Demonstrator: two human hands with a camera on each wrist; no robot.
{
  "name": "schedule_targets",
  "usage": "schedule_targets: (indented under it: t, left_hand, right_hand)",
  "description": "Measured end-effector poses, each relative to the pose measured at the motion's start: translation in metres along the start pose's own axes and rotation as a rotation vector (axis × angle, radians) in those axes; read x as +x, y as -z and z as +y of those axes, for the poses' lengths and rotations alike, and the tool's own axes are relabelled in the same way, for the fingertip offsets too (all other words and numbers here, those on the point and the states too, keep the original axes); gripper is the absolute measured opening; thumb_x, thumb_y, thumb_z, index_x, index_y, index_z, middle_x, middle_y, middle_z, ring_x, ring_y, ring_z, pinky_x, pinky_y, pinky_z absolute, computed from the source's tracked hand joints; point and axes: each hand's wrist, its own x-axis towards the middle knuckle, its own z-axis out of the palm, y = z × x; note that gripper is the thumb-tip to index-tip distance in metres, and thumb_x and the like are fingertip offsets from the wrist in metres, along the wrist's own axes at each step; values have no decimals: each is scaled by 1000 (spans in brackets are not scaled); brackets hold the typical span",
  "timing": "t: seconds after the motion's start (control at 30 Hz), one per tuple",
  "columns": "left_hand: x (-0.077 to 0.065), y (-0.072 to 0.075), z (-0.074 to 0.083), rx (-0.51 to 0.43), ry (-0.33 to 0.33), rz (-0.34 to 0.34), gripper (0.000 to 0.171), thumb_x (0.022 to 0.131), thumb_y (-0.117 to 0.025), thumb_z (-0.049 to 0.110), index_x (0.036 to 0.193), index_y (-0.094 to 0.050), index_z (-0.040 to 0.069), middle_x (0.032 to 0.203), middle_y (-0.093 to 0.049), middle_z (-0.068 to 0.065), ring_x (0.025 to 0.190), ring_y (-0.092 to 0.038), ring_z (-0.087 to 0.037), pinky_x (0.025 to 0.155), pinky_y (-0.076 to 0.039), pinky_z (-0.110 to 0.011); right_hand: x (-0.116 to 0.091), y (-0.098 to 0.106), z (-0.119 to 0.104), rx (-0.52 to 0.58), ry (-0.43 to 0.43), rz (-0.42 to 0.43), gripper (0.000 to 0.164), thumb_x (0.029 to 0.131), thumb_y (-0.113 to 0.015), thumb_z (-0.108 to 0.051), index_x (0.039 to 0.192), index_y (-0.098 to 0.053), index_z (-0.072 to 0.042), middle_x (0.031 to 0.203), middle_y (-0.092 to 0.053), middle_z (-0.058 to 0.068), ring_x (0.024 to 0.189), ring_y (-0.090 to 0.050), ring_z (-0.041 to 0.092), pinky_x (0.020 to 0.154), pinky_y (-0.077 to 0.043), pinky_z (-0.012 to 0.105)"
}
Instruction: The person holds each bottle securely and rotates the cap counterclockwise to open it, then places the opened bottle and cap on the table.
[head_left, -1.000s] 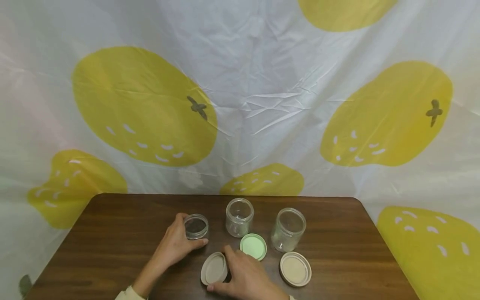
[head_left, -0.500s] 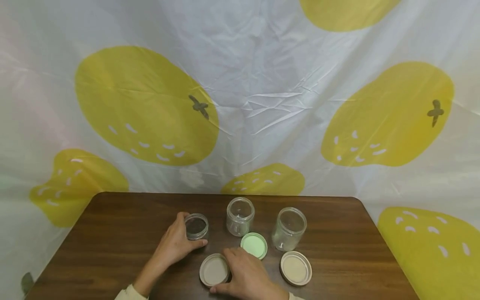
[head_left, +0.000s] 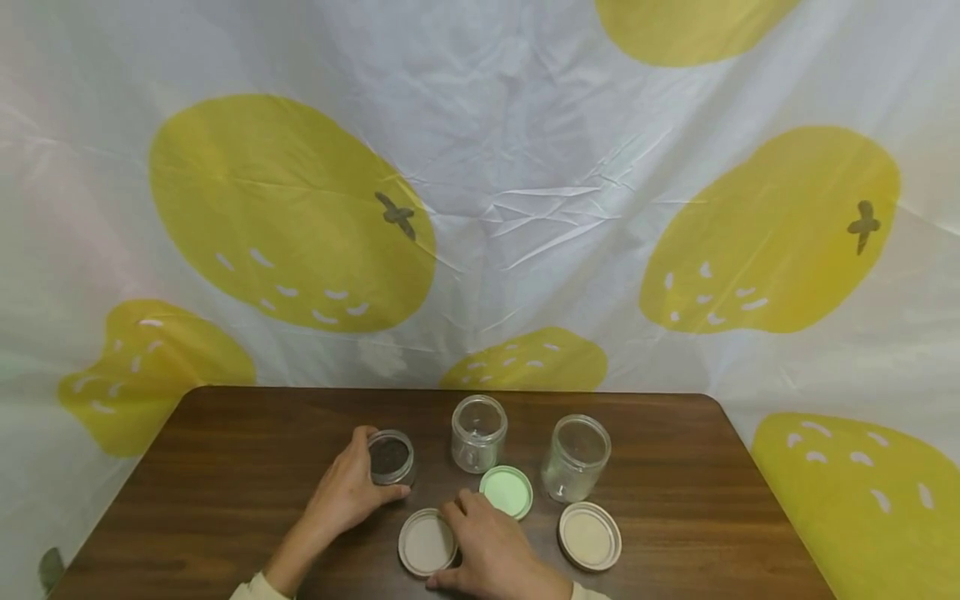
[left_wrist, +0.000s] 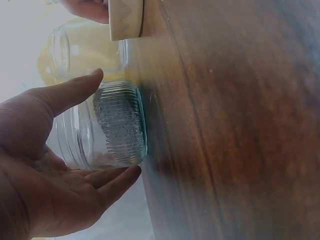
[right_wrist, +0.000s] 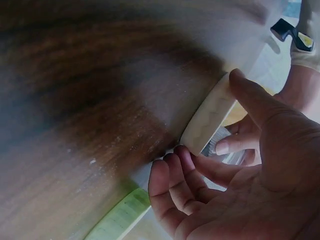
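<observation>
My left hand (head_left: 348,479) holds a short clear jar (head_left: 391,457) at the table's left middle, thumb on the near side and fingers round the far side. In the left wrist view the jar (left_wrist: 117,125) has a ribbed lower wall and looks dark inside; I cannot tell whether that is contents. My right hand (head_left: 491,542) holds a beige lid (head_left: 427,542) by its edge, thumb and fingertips on opposite sides. The lid lies hollow side up on the table in front of the jar. In the right wrist view its rim (right_wrist: 210,117) shows between thumb and fingers.
Two open clear jars, a middle one (head_left: 478,437) and a taller right one (head_left: 577,458), stand farther back. A green lid (head_left: 506,492) lies just beyond the right hand, and a cream lid (head_left: 589,537) to its right. A lemon-print cloth (head_left: 525,275) hangs behind the wooden table (head_left: 675,500).
The beige lid, tilted a second ago, now lies flat, with my right hand still at its edge. The left jar's opening has shifted very slightly and its inside looks darker.
</observation>
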Motion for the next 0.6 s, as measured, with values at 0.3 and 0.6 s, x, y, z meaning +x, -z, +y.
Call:
schedule_targets:
  t: [0.3,0.6]
  left_hand:
    - [1,-3,-2,16,-15,-1,102,71,-98,38,146,-40,2,139,-64,-24,122,-67,-41,92,-57,-56]
    - [-1,-4,-4,18,-41,16,107,71,-98,37,151,-36,1,148,-52,-22,123,-66,-43,90,-59,-55]
  right_hand:
    - [3,0,0,-18,16,-1,79,74,-86,-69,129,-67,-15,114,-63,-3,100,-59,11,77,-55,26]
    - [1,3,2,39,27,-14,86,77,-83,-69,139,-60,-15,122,-66,-1,107,-62,13,84,-58,29]
